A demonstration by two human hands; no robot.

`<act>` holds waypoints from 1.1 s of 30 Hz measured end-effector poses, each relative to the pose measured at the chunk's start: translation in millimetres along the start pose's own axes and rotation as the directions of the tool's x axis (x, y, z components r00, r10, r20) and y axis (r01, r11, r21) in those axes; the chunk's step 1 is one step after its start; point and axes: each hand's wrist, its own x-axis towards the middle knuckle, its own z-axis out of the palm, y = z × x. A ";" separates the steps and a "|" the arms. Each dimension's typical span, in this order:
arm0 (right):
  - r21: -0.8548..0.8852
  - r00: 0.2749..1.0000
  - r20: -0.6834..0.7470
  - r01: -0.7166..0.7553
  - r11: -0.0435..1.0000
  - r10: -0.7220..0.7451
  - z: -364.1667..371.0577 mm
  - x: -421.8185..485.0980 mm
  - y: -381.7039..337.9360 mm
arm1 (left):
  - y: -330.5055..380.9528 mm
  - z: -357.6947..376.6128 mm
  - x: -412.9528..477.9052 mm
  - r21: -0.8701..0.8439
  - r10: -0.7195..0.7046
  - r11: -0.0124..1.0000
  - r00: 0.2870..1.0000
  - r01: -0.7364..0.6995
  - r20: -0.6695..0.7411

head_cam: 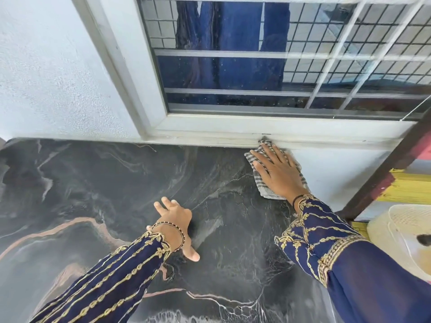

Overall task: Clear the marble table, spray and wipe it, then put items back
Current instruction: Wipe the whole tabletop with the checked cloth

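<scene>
The right hand's fingers lay spread flat on a striped cloth, pressing it to the far edge of the desk, just under the window frame. Most of the cloth was hidden beneath the right hand. The left hand, nearer than the cloth, rested splayed on bare dark marble, holding nothing. A cream object right of the cloth was cut off by the picture's edge; I couldn't make it out.
</scene>
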 end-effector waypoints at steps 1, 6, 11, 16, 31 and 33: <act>0.020 0.996 -0.012 -0.088 0.996 0.088 2.3 -4.0 -3.7 | 0.1 -0.9 -0.1 0.006 -0.004 1.000 1.000 0.004 -0.004; 0.082 0.901 0.009 -0.432 0.898 0.433 12.3 -24.4 -32.1 | -0.6 -1.7 -2.4 -0.073 -0.007 0.997 1.000 0.007 -0.007; 0.093 0.825 -0.008 -0.562 0.822 0.565 17.1 -51.6 -58.3 | -2.3 -3.9 -9.5 -0.075 -0.005 0.997 1.000 0.004 -0.021; 0.098 0.782 -0.019 -0.618 0.780 0.623 22.4 -101.8 -82.8 | -1.8 -4.7 -21.3 -0.095 -0.018 0.995 0.997 0.010 -0.080; 0.100 0.699 -0.081 -0.704 0.703 0.711 38.4 -329.5 -149.2 | 32.1 157.2 -141.8 -0.369 0.041 0.846 0.735 -0.386 -0.677; 0.089 0.692 -0.084 -0.711 0.697 0.717 39.2 -361.6 -155.4 | 36.2 170.6 -160.0 -0.355 0.069 0.833 0.716 -0.425 -0.695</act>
